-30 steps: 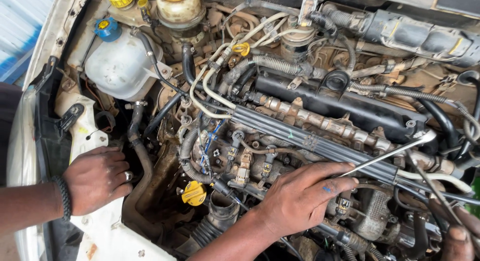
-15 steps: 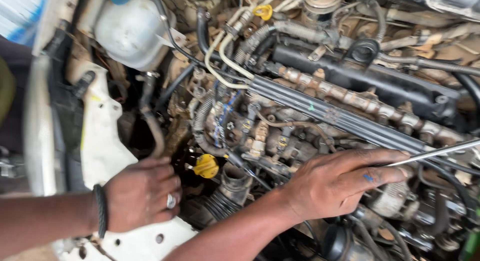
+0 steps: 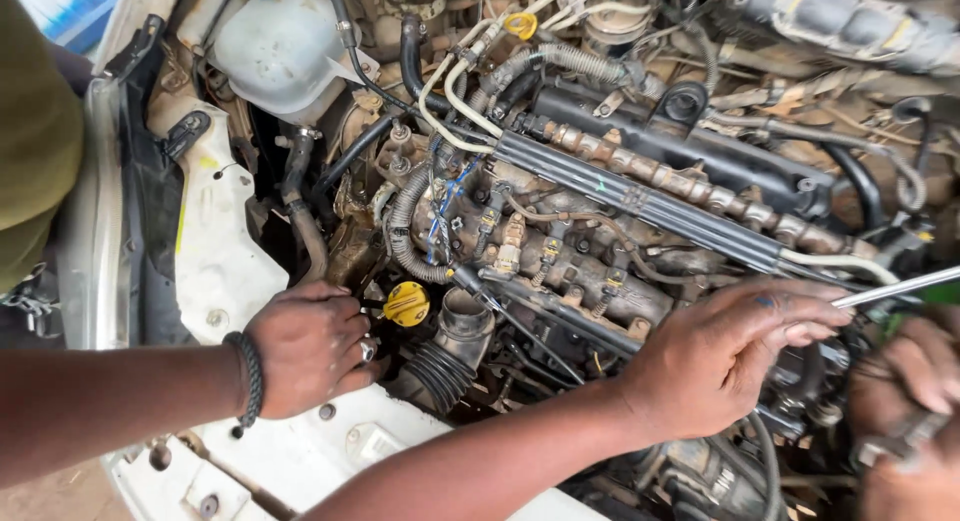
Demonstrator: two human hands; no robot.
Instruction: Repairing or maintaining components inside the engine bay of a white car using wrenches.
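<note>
I look down into a dirty car engine bay. My left hand (image 3: 305,346), with a ring and a black wrist band, rests with curled fingers on the white body panel (image 3: 215,271), just left of a yellow filler cap (image 3: 406,303). It holds nothing. My right hand (image 3: 725,356) lies flat on the engine with its fingers stretched out. Its fingertips touch the end of a long shiny metal rod (image 3: 895,288) that comes in from the right edge. Another person's hand (image 3: 915,421) is blurred at the lower right, closed on something I cannot make out.
A white fluid tank (image 3: 275,46) sits at the upper left. A black ribbed hose (image 3: 440,366) lies below the yellow cap. A black cover (image 3: 690,146) and long rail cross the engine diagonally. Hoses and wires crowd the top, with a yellow ring pull (image 3: 519,24).
My left hand has moved right along the white panel to sit beside the yellow cap. My right hand has shifted right toward the rod's end. The view has dropped lower.
</note>
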